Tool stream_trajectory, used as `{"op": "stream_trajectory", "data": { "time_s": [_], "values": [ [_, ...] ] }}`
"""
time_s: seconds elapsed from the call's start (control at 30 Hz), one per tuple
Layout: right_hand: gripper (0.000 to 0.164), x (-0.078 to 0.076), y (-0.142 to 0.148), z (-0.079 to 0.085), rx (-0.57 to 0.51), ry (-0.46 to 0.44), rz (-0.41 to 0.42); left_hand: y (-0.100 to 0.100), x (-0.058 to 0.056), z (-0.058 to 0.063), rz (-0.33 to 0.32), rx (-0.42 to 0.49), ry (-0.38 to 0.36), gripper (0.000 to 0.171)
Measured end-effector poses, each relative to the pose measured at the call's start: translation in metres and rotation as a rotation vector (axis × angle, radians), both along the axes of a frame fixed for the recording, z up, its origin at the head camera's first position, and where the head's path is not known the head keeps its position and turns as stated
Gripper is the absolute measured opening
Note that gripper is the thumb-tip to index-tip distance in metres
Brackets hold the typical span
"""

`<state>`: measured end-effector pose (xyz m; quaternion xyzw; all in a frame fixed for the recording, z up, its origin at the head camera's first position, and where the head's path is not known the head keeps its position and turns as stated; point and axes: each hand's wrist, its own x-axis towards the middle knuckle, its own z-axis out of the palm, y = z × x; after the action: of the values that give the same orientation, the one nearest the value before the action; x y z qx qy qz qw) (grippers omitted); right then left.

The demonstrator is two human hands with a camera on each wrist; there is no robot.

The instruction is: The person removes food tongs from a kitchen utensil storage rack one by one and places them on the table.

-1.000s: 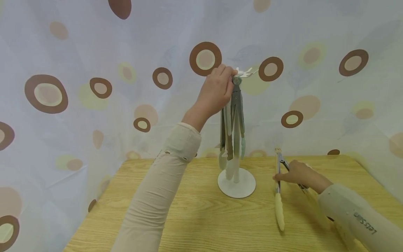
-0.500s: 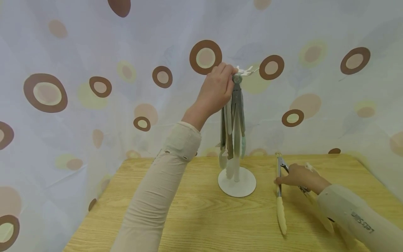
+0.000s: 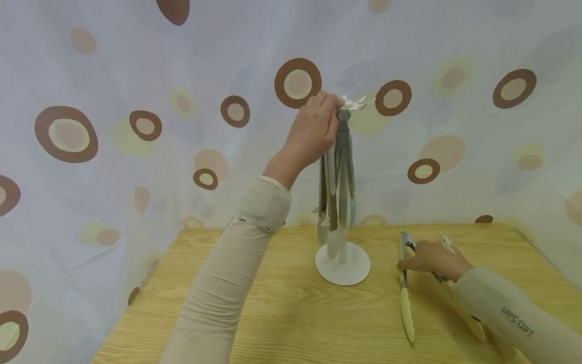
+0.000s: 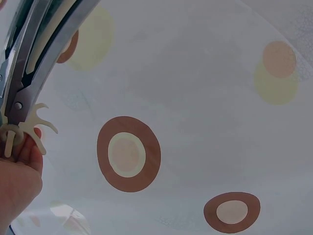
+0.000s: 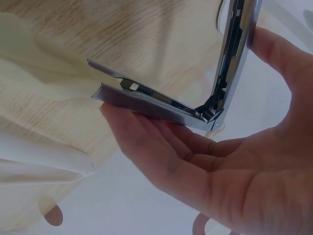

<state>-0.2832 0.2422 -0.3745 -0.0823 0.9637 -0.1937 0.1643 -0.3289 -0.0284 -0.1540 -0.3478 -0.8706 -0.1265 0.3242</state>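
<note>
Steel tongs [image 3: 404,283] with cream tips lie splayed on the tabletop [image 3: 282,313], the right hand [image 3: 432,259] closing round their hinge — a pick-up just starting; lifting calls for squeezing the arms together. The left hand [image 3: 313,130], arm raised, pinches the rack [image 3: 342,263] top beside hanging tongs [image 3: 338,177].

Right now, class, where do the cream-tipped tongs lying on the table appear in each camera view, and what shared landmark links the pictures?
Head: the cream-tipped tongs lie open on the wooden table, right of the white stand, under the right hand.
Left wrist: not in view; the tongs seen here hang on the stand.
Right wrist: centre, hinge in the right hand.
Shared landmark: the spotted curtain.
</note>
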Motion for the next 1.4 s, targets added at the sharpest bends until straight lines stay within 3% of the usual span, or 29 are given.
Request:
{"op": "stream_trajectory", "data": {
  "time_s": [0.5,0.83,1.4],
  "values": [
    [0.080,-0.006,-0.002,-0.008,0.035,-0.038,0.004,0.001,0.000,0.000,0.005,-0.010,-0.009,0.029],
    [0.060,-0.012,-0.003,-0.015,0.097,-0.064,0.009,0.000,0.000,0.000,0.000,-0.006,0.002,0.029],
    [0.068,-0.016,-0.002,-0.023,0.119,-0.087,0.017,0.000,0.000,0.000,-0.001,-0.004,-0.009,0.029]
  ]
}}
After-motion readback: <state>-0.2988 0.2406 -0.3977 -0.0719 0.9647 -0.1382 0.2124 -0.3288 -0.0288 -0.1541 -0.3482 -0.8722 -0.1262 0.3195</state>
